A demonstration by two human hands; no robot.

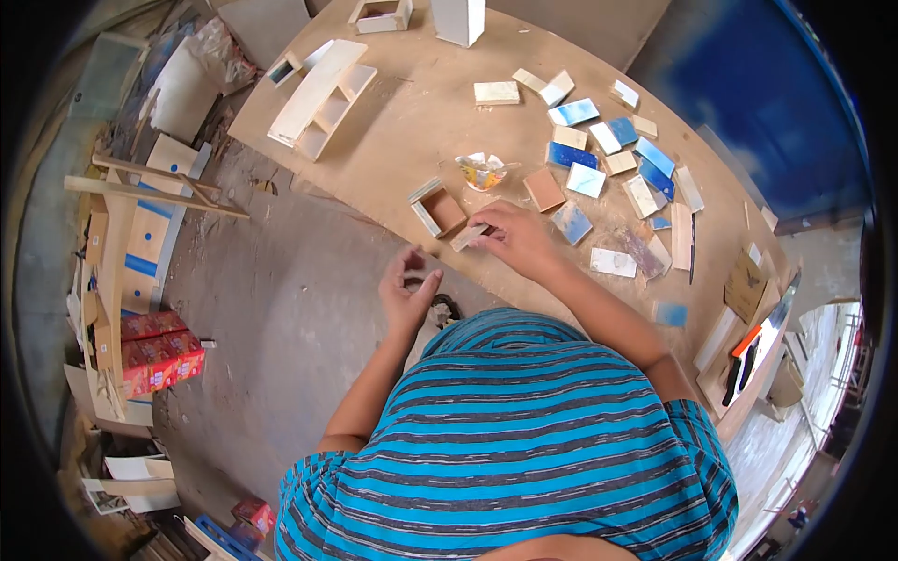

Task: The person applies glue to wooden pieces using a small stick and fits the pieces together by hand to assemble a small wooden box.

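My right hand point(510, 238) pinches a small wooden block point(467, 237) at the near edge of the table. Just left of that block, a small open wooden box point(437, 208) with a brown inside rests on the table. My left hand point(409, 290) is off the table's edge, its fingers curved and apart with nothing between them. Behind my right hand stands a small bowl point(484, 172) with a yellow and orange pattern. A brown block point(543, 190) lies to the right of the bowl.
Many white, blue and bare wood blocks point(586, 180) are scattered over the right of the table point(402, 122). A wooden shelf piece point(323, 98) lies at the left. Orange-and-black tools point(744, 355) are at the far right. Red boxes point(161, 352) stand lower left.
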